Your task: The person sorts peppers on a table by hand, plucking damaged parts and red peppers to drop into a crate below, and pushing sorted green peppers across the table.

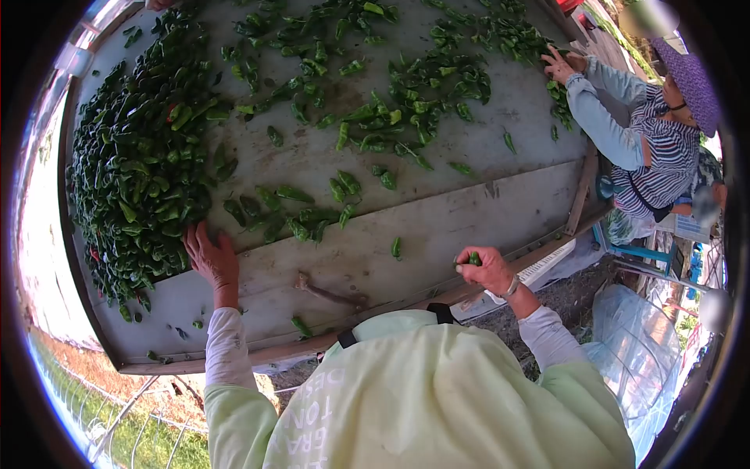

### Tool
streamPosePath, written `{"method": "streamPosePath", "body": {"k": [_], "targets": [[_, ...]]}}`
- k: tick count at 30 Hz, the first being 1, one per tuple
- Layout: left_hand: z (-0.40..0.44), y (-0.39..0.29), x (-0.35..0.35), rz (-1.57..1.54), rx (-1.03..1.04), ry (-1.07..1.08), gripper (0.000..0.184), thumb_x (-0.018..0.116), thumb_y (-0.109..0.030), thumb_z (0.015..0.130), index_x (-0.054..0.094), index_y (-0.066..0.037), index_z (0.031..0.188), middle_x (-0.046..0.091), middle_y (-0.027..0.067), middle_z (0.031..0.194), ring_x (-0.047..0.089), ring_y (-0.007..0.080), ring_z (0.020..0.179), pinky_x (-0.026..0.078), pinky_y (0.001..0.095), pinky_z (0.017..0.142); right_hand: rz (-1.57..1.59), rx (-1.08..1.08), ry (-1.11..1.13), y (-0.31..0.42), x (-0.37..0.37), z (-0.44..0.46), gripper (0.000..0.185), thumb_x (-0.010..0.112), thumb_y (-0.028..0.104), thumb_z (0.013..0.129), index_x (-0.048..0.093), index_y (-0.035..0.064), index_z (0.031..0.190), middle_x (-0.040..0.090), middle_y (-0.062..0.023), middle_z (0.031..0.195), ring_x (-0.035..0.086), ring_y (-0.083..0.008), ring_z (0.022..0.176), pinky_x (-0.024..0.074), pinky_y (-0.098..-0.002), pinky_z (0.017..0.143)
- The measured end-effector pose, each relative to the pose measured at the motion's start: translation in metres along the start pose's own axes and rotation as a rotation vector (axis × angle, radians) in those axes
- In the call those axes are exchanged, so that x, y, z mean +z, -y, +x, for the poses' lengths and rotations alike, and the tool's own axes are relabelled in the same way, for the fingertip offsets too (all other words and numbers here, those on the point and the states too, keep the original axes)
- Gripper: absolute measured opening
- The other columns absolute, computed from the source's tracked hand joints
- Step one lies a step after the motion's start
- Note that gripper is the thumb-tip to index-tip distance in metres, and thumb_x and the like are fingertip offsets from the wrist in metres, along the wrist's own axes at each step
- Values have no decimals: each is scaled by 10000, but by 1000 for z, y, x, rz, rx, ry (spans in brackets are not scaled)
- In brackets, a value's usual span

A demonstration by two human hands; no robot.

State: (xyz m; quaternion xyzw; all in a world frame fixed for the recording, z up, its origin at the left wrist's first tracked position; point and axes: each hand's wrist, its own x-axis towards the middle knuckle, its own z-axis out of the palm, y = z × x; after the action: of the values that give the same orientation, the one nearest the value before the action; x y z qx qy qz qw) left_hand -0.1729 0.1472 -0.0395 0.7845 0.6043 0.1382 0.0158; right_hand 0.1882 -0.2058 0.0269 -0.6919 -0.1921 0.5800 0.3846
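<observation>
My left hand (211,258) lies with fingers spread at the lower right edge of a large heap of green peppers (141,180), its fingertips touching the nearest ones. Over the front of the table, my right hand (486,271) is closed around a green pepper (474,258), part of which shows between thumb and fingers. One single pepper (396,248) lies to the left of that hand. A looser group of peppers (297,211) is spread between my two hands, farther from me. A few red bits show among the heap.
The grey sorting table (500,203) has a raised wooden rim. A stick-like piece (328,292) lies near its front edge. At the right, a co-worker in a purple hat (687,86) has both hands on peppers. Clear plastic sheeting (637,336) hangs at the lower right.
</observation>
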Motion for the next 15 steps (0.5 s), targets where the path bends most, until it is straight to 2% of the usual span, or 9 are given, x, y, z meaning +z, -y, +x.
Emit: {"method": "streamPosePath", "body": {"k": [3, 5, 6, 8, 10, 11, 12, 13, 15], "targets": [[1, 2, 4, 20, 25, 0, 463, 596, -227, 797, 474, -136, 1234, 414, 70, 1342, 320, 287, 1285, 315, 466, 993, -213, 222, -120, -93, -14, -75, 147, 638, 125, 769, 623, 28, 879, 587, -2, 645, 528, -54, 542, 434, -221, 507], [1, 5, 6, 29, 52, -31, 450, 590, -232, 806, 478, -132, 1230, 421, 72, 1338, 322, 284, 1282, 318, 447, 1001, -484, 321, -16, -150, -12, -109, 215, 641, 135, 727, 647, 70, 932, 649, -68, 724, 614, -141, 606, 497, -290, 584], [0, 1, 3, 56, 47, -31, 447, 587, -246, 812, 481, -126, 1229, 434, 75, 1327, 340, 286, 1269, 327, 440, 999, -467, 322, -27, -184, -9, -120, 215, 641, 135, 727, 647, 70, 932, 649, -68, 724, 614, -141, 606, 497, -290, 584], [3, 12, 6, 71, 70, -34, 443, 585, -249, 815, 484, -123, 1228, 440, 75, 1323, 351, 288, 1261, 334, 443, 992, -805, 175, 26, -241, -1, -138, 251, 647, 201, 712, 667, 139, 955, 658, -114, 798, 641, -282, 750, 506, -382, 715], [1, 12, 11, 91, 78, -34, 433, 577, -251, 823, 492, -115, 1225, 452, 78, 1314, 371, 294, 1244, 349, 445, 978, -762, 180, -153, -252, 5, -145, 267, 633, 189, 716, 667, 145, 978, 660, -128, 845, 631, -319, 824, 499, -404, 768], [0, 9, 9, 97, 76, -39, 428, 573, -251, 827, 496, -110, 1224, 459, 81, 1308, 380, 298, 1235, 356, 445, 970, -638, 385, -177, -220, 1, -142, 289, 650, 201, 707, 668, 147, 990, 663, -133, 876, 636, -304, 832, 501, -389, 767], [2, 14, 13, 101, 71, -21, 427, 570, -250, 830, 499, -106, 1225, 462, 89, 1305, 383, 302, 1230, 357, 442, 971, -487, 302, -325, -220, -5, -144, 292, 675, 211, 704, 668, 113, 978, 666, -132, 840, 653, -247, 737, 518, -352, 699], [4, 19, 17, 111, 63, -10, 425, 567, -249, 832, 501, -101, 1226, 464, 97, 1302, 386, 305, 1226, 359, 440, 971, 4, 412, -394, -237, -13, -143, 278, 689, 226, 722, 668, 74, 954, 650, -83, 746, 623, -168, 598, 510, -310, 575], [5, 26, 20, 96, 119, -8, 428, 565, -250, 834, 500, -99, 1229, 466, 105, 1299, 388, 309, 1222, 357, 441, 974, 300, 461, -605, -221, -33, -145, 225, 687, 207, 757, 665, 48, 914, 601, -24, 680, 543, -116, 485, 438, -258, 446]]}}
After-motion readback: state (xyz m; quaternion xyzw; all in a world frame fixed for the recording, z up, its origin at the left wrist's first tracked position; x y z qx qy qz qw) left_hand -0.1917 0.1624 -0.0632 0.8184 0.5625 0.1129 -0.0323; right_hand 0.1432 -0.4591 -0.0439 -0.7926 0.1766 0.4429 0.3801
